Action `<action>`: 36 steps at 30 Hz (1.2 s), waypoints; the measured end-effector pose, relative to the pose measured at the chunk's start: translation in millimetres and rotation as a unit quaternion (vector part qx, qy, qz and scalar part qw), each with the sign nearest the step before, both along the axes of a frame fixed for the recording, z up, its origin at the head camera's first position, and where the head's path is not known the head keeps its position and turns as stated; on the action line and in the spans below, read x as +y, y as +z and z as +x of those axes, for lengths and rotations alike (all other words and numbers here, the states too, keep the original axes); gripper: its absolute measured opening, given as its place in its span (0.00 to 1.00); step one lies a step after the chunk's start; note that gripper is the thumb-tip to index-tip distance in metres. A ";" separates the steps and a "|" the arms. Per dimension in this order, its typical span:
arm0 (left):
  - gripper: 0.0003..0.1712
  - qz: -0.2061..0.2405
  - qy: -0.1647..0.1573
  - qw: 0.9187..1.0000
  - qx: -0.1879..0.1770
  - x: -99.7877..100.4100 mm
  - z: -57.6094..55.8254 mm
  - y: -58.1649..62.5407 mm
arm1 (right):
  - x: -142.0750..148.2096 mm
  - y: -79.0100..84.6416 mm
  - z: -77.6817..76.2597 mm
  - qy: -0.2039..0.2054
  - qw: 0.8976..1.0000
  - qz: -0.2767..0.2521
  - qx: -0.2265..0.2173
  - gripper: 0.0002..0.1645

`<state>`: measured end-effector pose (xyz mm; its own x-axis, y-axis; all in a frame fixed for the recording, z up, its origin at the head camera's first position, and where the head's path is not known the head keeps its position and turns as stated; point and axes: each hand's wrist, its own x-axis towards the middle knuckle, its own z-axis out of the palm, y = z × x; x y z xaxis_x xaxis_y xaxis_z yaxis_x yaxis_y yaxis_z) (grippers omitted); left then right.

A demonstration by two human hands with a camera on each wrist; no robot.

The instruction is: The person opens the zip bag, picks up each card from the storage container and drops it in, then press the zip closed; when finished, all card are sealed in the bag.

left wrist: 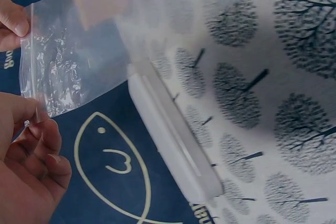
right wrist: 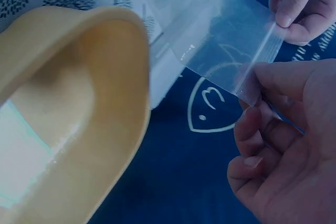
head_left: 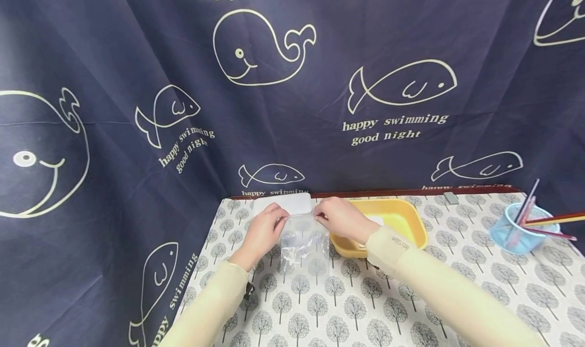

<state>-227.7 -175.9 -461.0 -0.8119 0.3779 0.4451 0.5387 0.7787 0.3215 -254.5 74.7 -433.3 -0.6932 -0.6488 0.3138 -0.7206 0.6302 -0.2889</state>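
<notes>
**Clear zip bag (head_left: 299, 250) pinched at both ends**

The left hand (head_left: 266, 227) pinches one end of the bag's zip edge between thumb and finger; the right hand (head_left: 342, 217) pinches the other. The bag spreads above the table (head_left: 345, 306), near its far left corner. A white case (head_left: 290, 203) lies along the far edge; a yellow basin (head_left: 402, 219) stands just right.

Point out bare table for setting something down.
Bare tablecloth lies between the yellow bin and blue basket, and nearest the wearer between the sleeves. Farther back is crowded: left hand and right hand hold the clear bag near the white object and bin.
</notes>
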 end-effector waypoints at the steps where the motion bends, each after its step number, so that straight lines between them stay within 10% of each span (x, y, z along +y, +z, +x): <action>1: 0.03 0.003 0.000 1.000 0.004 0.6 0.1 2.6 | 0.8 2.1 1.5 -0.003 1.000 -0.004 -0.001 0.07; 24: 0.05 0.131 -0.024 0.990 0.040 12.0 -8.3 39.4 | 1.6 30.7 27.7 -0.093 0.991 -0.078 0.052 0.03; 36: 0.12 0.201 -0.001 0.980 0.006 17.5 -1.1 27.1 | -3.9 8.7 41.0 -0.106 0.986 -0.123 0.044 0.04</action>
